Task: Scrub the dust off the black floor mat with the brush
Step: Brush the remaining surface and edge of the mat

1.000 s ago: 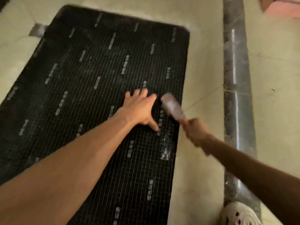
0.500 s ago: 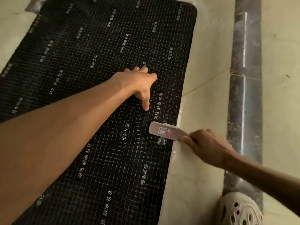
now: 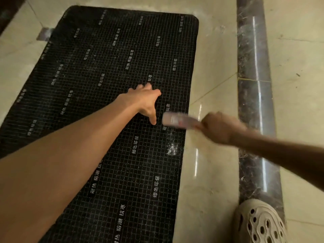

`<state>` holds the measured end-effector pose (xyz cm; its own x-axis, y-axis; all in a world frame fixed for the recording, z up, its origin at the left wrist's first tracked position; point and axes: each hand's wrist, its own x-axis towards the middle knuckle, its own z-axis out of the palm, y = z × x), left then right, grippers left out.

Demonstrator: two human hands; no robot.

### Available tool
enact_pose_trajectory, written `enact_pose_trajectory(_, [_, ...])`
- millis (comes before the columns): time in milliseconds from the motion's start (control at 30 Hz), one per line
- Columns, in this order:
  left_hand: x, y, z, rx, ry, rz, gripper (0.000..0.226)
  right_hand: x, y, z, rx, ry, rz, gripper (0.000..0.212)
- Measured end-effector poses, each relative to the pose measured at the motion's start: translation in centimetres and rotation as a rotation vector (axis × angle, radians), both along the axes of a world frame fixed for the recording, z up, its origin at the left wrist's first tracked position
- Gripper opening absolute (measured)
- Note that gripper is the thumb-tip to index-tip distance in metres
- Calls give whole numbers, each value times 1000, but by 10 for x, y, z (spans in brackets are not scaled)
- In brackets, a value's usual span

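Brush [image 3: 178,120] had swung back up along the mat's right edge vs 0.5 s ago, when it sat lower, head flat and sharp near the border. Now it was motion-blurred, lying across the edge strip of the black floor mat [image 3: 98,88], just beside the thumb of the L hand. That reads as mid-stroke, so scrubbing was under way, not finishing.

R hand [image 3: 218,128] was clenched round the brush handle, fist blurred too. L hand [image 3: 144,100] lay on the mat w/ fingers spread and straight, pressing it down, gripping nothing; 1 s ago it was in much the same pose, so it stayed the anchor while the other arm worked.

A pale dust smear [image 3: 172,149] showed on the mat below the brush, near the right border. My guess: that patch hadn't been cleared yet and more passes were needed there. The rest of the mat looked dark w/ its white grid and print; can't tell how dusty.

Mat lay flat on the tile floor [image 3: 213,64]. Cam view had also shifted between frames. A beige clog [image 3: 259,223] sat at lower right.
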<state>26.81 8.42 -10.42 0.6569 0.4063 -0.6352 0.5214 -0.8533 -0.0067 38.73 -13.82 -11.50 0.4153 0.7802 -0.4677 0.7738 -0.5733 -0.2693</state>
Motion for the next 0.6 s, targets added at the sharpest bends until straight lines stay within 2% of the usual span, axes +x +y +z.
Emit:
enact_pose_trajectory(133, [0, 2, -6, 2, 21, 29, 132, -87, -50, -9, -49, 145, 235, 58])
enact_pose_trajectory(233, [0, 1, -8, 8, 21, 18, 133, -76, -50, -12, -50, 106, 306, 56])
enact_pose_trajectory(367, [-5, 1, -10, 29, -6, -7, 132, -31, -31, -11, 21, 31, 163, 44])
enact_pose_trajectory(500, [-6, -1, -7, 26, -13, -19, 129, 8, 11, -7, 117, -56, -75, 49])
enact_pose_trajectory(600, [-7, 0, -7, 15, 4, -17, 134, -15, 15, -13, 147, 72, -64, 52])
